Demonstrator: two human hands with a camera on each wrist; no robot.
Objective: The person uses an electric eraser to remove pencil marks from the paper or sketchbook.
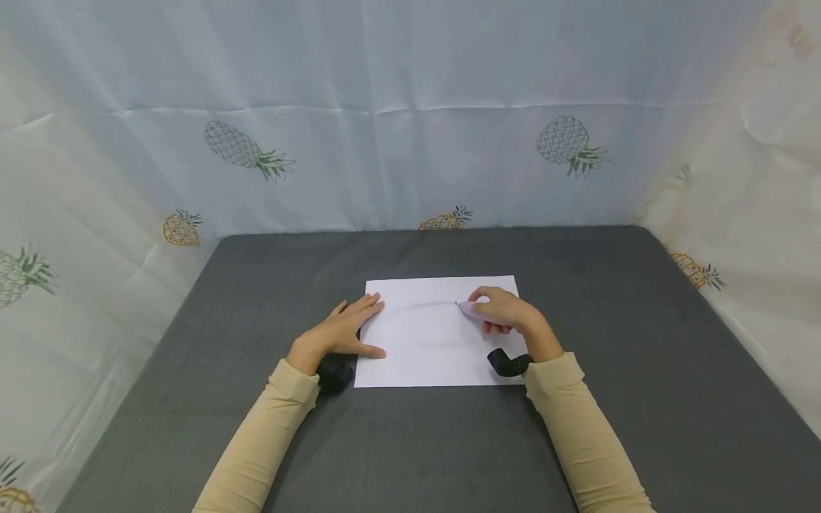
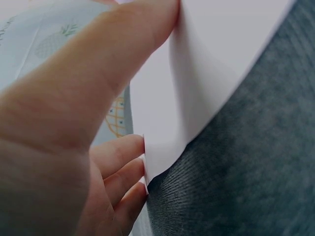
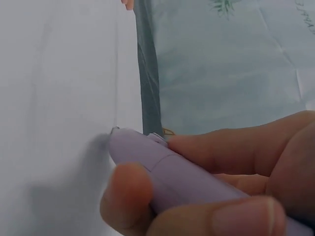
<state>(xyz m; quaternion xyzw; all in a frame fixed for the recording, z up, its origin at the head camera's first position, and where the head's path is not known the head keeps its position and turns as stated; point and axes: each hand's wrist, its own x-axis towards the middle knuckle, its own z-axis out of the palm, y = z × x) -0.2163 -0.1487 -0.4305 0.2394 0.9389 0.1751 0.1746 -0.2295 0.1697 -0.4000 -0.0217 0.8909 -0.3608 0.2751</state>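
A white sheet of paper lies on the dark grey cloth. My left hand rests on its left edge with fingers spread; in the left wrist view the thumb lies on the sheet, which bulges slightly off the cloth. Near the sheet's upper right, my right hand grips a lavender utility knife with a small slider on its side. Its short metal tip meets the paper at the end of a faint straight line. Whether that line is cut or only marked, I cannot tell.
The dark grey cloth covers the table around the sheet. A pale curtain printed with pineapples hangs behind and at both sides. Black wrist cameras sit by the left wrist and the right wrist, the latter over the paper.
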